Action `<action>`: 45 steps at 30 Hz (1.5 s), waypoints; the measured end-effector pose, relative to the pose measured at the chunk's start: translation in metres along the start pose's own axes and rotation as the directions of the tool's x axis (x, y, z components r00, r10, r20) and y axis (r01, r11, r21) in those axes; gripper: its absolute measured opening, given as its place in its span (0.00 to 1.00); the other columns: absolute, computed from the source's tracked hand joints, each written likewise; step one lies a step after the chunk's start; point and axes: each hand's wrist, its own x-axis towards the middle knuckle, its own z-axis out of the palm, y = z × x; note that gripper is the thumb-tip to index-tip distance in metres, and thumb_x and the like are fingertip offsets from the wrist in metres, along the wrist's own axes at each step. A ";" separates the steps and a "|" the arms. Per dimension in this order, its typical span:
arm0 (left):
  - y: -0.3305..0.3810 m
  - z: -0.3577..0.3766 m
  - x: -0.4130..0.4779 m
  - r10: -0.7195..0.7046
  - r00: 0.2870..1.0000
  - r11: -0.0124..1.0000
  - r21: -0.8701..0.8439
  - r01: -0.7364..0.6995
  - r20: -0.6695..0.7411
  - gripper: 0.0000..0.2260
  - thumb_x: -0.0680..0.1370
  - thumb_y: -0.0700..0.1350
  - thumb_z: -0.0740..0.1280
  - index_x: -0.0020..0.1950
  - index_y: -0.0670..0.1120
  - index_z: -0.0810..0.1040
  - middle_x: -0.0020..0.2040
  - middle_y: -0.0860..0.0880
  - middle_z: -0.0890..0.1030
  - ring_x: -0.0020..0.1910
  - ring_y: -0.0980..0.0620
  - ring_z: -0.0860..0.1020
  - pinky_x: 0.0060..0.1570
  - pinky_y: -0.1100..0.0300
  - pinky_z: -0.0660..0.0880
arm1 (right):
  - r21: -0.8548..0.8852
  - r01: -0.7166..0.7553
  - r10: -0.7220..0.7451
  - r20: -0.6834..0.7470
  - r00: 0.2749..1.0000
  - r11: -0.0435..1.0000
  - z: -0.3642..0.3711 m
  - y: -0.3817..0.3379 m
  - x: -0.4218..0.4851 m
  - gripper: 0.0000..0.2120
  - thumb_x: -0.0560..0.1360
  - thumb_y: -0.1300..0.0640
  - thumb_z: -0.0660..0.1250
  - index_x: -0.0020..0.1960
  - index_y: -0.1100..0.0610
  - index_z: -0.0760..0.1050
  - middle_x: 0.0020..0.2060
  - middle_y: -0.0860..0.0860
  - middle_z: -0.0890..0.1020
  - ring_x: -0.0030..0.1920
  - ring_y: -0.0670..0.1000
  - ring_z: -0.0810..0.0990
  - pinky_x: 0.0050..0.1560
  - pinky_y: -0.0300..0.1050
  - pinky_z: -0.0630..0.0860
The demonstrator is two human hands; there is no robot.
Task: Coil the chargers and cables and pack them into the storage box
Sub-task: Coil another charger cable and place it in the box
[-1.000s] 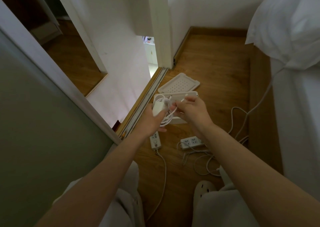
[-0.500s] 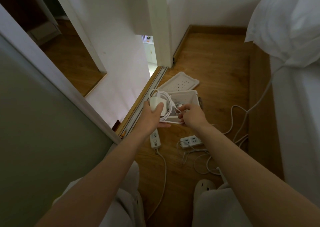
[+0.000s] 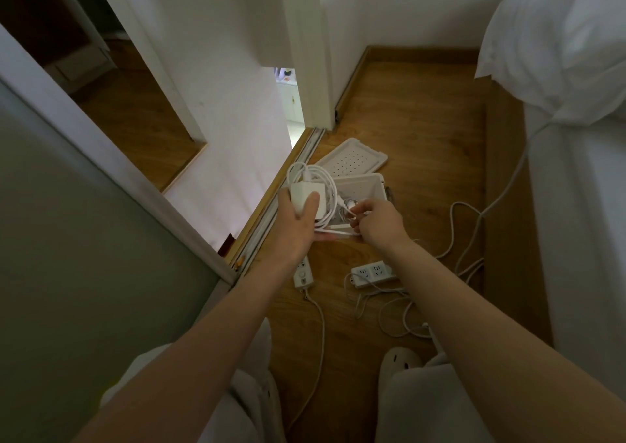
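In the head view, at the middle of the frame, a white charger [image 3: 306, 196] is grasped in the left grip [image 3: 298, 226], with thumb and fingers curled round its block, above the wooden floor [image 3: 423, 131]. Its white cable [image 3: 323, 178] is gathered in loops that stand out above and to the right of the block. A strand of that cable is pinched in the right grip [image 3: 379, 222], just right of the loops.

The storage box [image 3: 371, 182] is set on the floor directly behind both grips – open, with something pale inside that cannot be made out. Its perforated lid [image 3: 352, 159] is laid flat just beyond it, toward the upper middle.

Below the grips two white power strips are seen on the floor – one [image 3: 302, 273] under the left wrist, the other [image 3: 372, 272] under the right forearm. Loose white cords [image 3: 396, 317] are tangled beside them. A bed [image 3: 582, 222] is seen along the right edge, with a pillow [image 3: 559, 36] at the upper right.
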 end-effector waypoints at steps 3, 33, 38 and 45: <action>-0.002 0.002 -0.001 -0.026 1.000 0.999 -0.022 0.027 0.013 0.17 0.81 0.45 0.58 0.69 0.47 0.59 0.51 0.50 0.72 0.44 0.52 0.80 0.30 0.63 0.79 | -0.038 0.055 -0.054 0.026 0.998 0.998 -0.002 0.000 -0.001 0.14 0.76 0.73 0.55 0.52 0.62 0.76 0.39 0.51 0.75 0.45 0.52 0.75 0.53 0.51 0.78; -0.012 -0.005 -0.002 -0.239 0.930 0.971 0.062 0.231 0.278 0.20 0.81 0.58 0.50 0.68 0.50 0.65 0.53 0.43 0.78 0.46 0.48 0.81 0.32 0.56 0.80 | -0.169 0.484 -0.472 0.105 0.875 0.859 0.004 0.005 -0.016 0.01 0.80 0.56 0.59 0.49 0.53 0.69 0.37 0.48 0.77 0.35 0.45 0.76 0.33 0.37 0.70; -0.013 0.003 -0.003 -0.240 0.910 0.968 0.008 0.252 0.338 0.22 0.79 0.56 0.60 0.70 0.51 0.64 0.61 0.41 0.75 0.51 0.44 0.81 0.38 0.53 0.81 | -0.431 0.473 -0.518 0.016 0.855 0.768 0.004 0.008 -0.012 0.07 0.79 0.57 0.58 0.54 0.58 0.73 0.50 0.52 0.69 0.52 0.51 0.70 0.54 0.46 0.72; -0.020 0.003 0.003 -0.400 0.883 0.913 0.023 0.407 0.244 0.21 0.80 0.56 0.57 0.68 0.46 0.67 0.58 0.41 0.77 0.49 0.43 0.80 0.32 0.59 0.79 | -0.122 0.590 -0.598 -0.045 0.800 0.798 0.010 -0.020 -0.041 0.07 0.81 0.62 0.55 0.46 0.53 0.68 0.39 0.43 0.71 0.41 0.41 0.71 0.40 0.32 0.68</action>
